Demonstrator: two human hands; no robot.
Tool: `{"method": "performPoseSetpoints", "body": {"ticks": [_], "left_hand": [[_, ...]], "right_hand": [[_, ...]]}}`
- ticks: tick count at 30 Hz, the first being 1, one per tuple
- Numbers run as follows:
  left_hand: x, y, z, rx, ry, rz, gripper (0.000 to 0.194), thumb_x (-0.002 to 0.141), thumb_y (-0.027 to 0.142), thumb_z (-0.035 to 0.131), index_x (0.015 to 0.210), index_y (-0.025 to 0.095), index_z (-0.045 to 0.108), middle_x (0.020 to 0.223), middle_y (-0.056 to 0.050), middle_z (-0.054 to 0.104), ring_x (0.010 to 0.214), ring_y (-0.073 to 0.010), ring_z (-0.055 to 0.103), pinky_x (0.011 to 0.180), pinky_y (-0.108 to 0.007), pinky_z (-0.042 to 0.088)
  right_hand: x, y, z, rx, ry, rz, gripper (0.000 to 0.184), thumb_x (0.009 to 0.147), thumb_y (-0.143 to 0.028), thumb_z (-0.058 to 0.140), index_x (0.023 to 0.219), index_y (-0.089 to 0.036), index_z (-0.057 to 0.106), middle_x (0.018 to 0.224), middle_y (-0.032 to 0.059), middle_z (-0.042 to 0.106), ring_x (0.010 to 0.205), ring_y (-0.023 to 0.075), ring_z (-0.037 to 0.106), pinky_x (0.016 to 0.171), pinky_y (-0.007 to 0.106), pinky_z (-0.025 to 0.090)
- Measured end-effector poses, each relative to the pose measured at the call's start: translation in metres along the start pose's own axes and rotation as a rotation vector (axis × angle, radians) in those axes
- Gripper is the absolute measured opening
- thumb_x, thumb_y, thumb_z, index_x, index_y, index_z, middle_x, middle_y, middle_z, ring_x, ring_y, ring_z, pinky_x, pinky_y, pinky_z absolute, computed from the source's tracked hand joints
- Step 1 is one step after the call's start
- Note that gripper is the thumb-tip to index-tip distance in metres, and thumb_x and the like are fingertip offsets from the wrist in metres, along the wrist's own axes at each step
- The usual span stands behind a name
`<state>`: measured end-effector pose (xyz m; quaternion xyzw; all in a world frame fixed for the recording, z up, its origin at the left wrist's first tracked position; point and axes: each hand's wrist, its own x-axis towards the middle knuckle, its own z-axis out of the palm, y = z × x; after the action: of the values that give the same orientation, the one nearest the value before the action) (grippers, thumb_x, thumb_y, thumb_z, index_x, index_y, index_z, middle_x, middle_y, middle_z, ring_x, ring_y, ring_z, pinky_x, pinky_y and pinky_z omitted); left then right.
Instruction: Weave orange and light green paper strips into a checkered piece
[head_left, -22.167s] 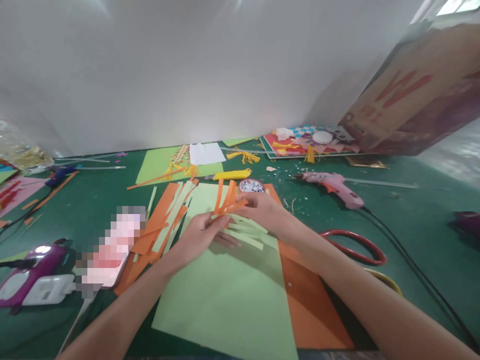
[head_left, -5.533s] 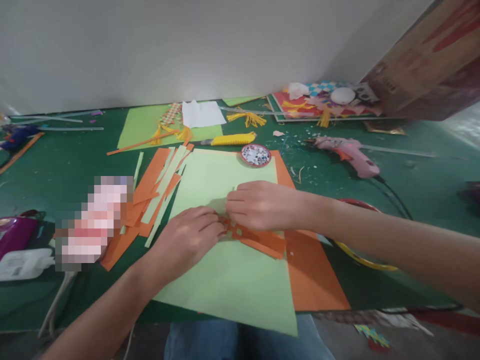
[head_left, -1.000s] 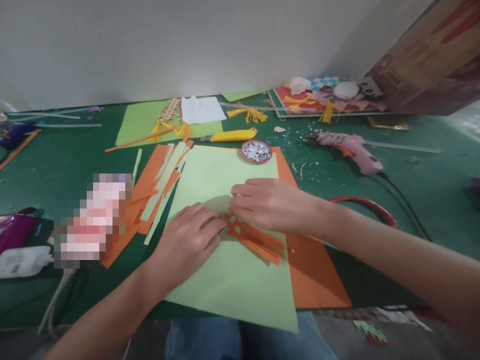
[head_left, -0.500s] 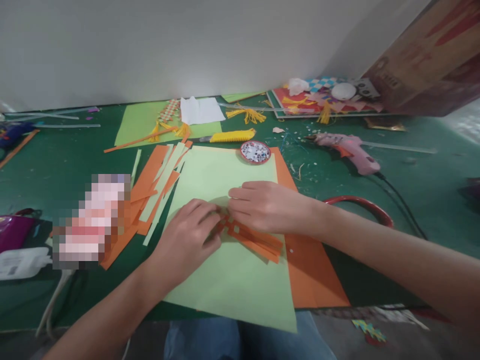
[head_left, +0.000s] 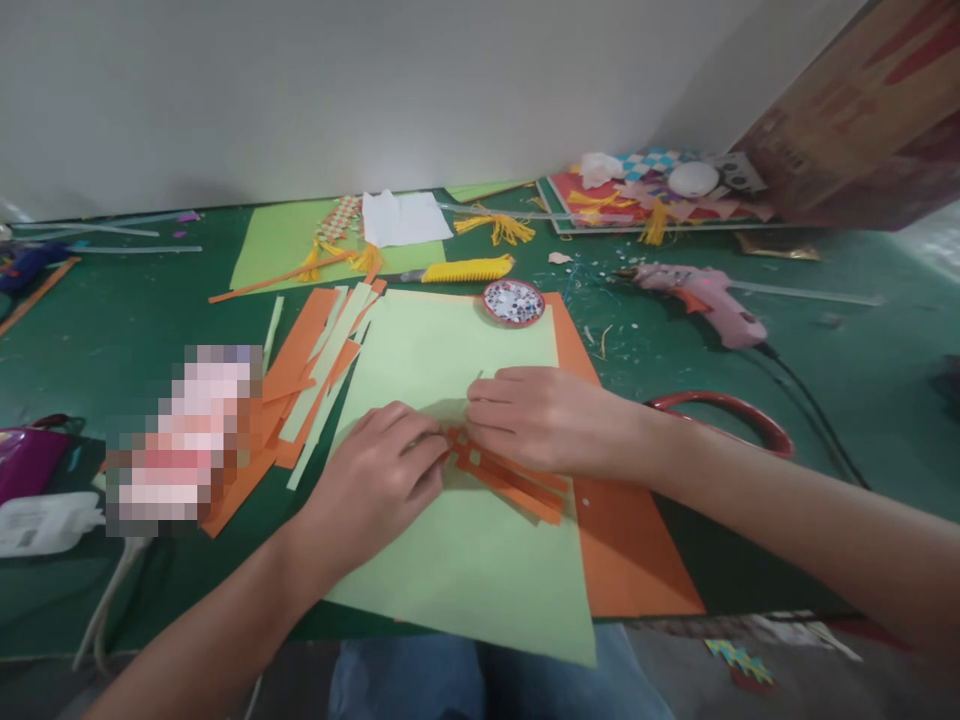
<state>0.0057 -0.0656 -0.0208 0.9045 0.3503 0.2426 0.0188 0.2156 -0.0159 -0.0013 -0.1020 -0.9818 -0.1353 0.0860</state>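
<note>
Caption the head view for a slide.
Left hand and right hand hold partly woven paper strips over a pale green sheet.

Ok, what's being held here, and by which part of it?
The orange strips, by the woven end: left hand at its left side, right hand at its far side. The exact grip is hidden.

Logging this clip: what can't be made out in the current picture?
All in the head view:
Left grip and right grip: what each pinches, hidden by curled fingers.
Orange strips: upper part, covered by the right grip.
Red handle: what it belongs to, behind the right forearm.
Purple object: cut off by the left edge.
Brown package: printing, blurred.
</note>
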Motion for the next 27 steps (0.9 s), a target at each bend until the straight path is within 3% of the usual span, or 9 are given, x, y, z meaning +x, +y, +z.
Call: {"method": "performPoseSetpoints", "body": {"ticks": [11, 17, 22, 24, 27], "left_hand": [[0.004, 0.003, -0.002, -0.044, -0.018, -0.008, 0.015, 0.086, 0.012, 0.051, 0.079, 0.014, 0.064, 0.074, -0.007, 0.064, 0.074, -0.0195, 0.057, 0.067, -0.035, 0.052], [0.004, 0.004, -0.002, -0.094, -0.017, -0.031, 0.013, 0.085, 0.009, 0.051, 0.084, 0.012, 0.064, 0.075, -0.007, 0.064, 0.073, -0.0185, 0.057, 0.067, -0.033, 0.052], [0.002, 0.004, 0.0, -0.1, 0.01, -0.04, 0.014, 0.086, 0.01, 0.05, 0.087, 0.014, 0.063, 0.077, -0.007, 0.066, 0.074, -0.018, 0.057, 0.069, -0.033, 0.053], [0.001, 0.004, 0.0, -0.109, 0.024, -0.056, 0.014, 0.087, 0.01, 0.05, 0.091, 0.014, 0.062, 0.079, -0.007, 0.067, 0.076, -0.0181, 0.058, 0.069, -0.033, 0.053], [0.0, 0.004, 0.0, -0.131, 0.056, -0.064, 0.016, 0.086, 0.01, 0.052, 0.098, 0.014, 0.061, 0.082, -0.007, 0.069, 0.077, -0.0183, 0.06, 0.07, -0.034, 0.053]], "right_hand": [[0.0, -0.005, 0.0, -0.085, 0.131, -0.014, 0.03, 0.09, -0.006, 0.045, 0.063, -0.015, 0.054, 0.062, 0.0019, 0.049, 0.065, 0.0141, 0.041, 0.056, 0.028, 0.028], [-0.003, -0.01, 0.005, -0.112, 0.153, 0.042, 0.029, 0.089, -0.006, 0.046, 0.062, -0.014, 0.055, 0.062, 0.0022, 0.05, 0.064, 0.0141, 0.042, 0.052, 0.028, 0.027], [-0.005, -0.009, 0.008, -0.095, 0.1, 0.081, 0.031, 0.092, -0.007, 0.038, 0.071, -0.015, 0.059, 0.064, 0.0029, 0.054, 0.064, 0.0138, 0.045, 0.051, 0.028, 0.029], [-0.005, -0.012, 0.006, -0.049, 0.084, 0.17, 0.029, 0.092, -0.009, 0.039, 0.073, -0.015, 0.06, 0.066, 0.0037, 0.057, 0.065, 0.0145, 0.047, 0.053, 0.028, 0.032], [-0.005, -0.027, -0.002, 0.067, 0.069, 0.449, 0.023, 0.092, -0.021, 0.046, 0.078, -0.014, 0.062, 0.075, 0.0078, 0.064, 0.074, 0.0187, 0.054, 0.061, 0.03, 0.041]]}}
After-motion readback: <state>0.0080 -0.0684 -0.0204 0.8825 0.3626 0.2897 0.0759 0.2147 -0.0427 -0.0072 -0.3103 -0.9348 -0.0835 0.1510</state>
